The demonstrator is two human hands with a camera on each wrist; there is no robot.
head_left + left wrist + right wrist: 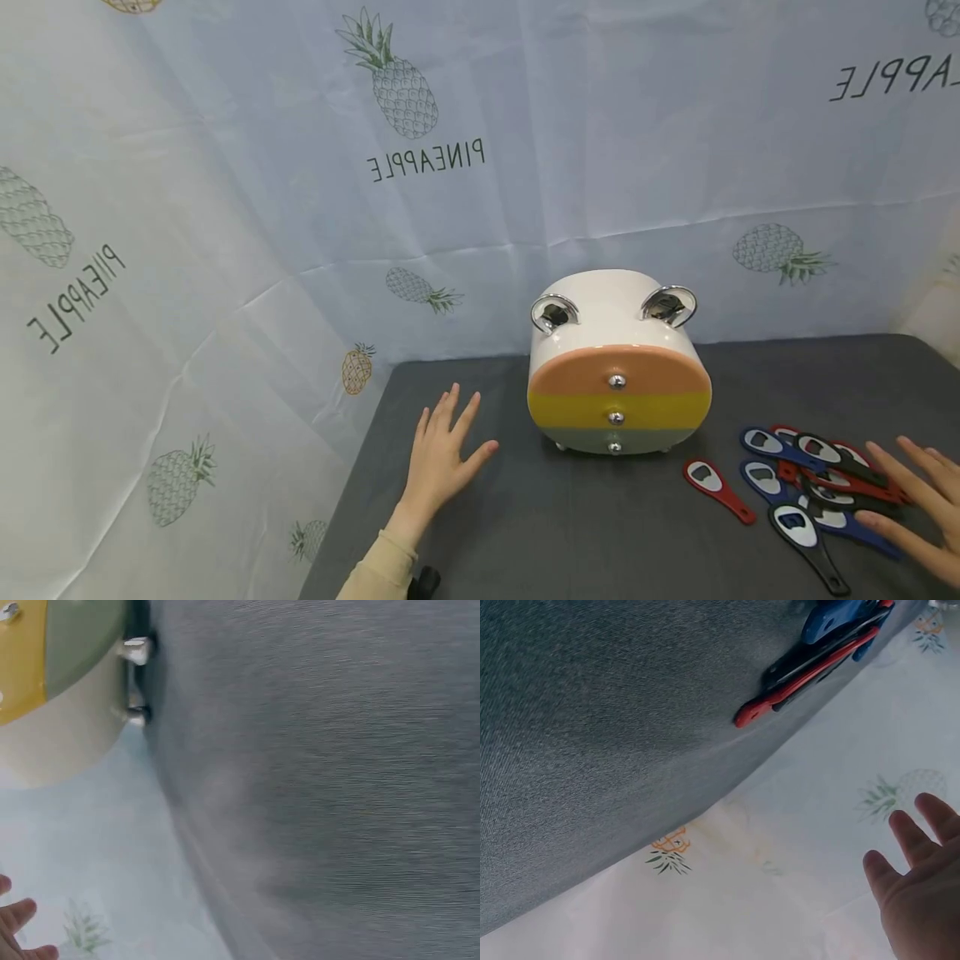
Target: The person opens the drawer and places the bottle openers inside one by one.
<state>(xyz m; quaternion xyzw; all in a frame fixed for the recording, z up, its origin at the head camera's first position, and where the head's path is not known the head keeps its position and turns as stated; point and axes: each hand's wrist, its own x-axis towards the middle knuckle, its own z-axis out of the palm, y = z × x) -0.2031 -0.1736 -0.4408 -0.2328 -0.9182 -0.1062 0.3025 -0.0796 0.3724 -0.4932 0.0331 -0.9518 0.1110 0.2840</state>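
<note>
My left hand is held with spread fingers over the left part of the dark table, holding nothing. To its right stands a rounded white cabinet with orange, yellow and green drawer fronts, round silver knobs and two silver ears on top. At the right edge of the head view my right hand has its fingers extended, with nothing in it, beside a pile of bottle openers in red, blue and black. One red bottle opener lies apart, between the pile and the cabinet.
The dark grey tabletop ends at a pale pineapple-print cloth hanging behind and to the left. Short silver feet hold the cabinet off the table. A small black object shows by the left sleeve.
</note>
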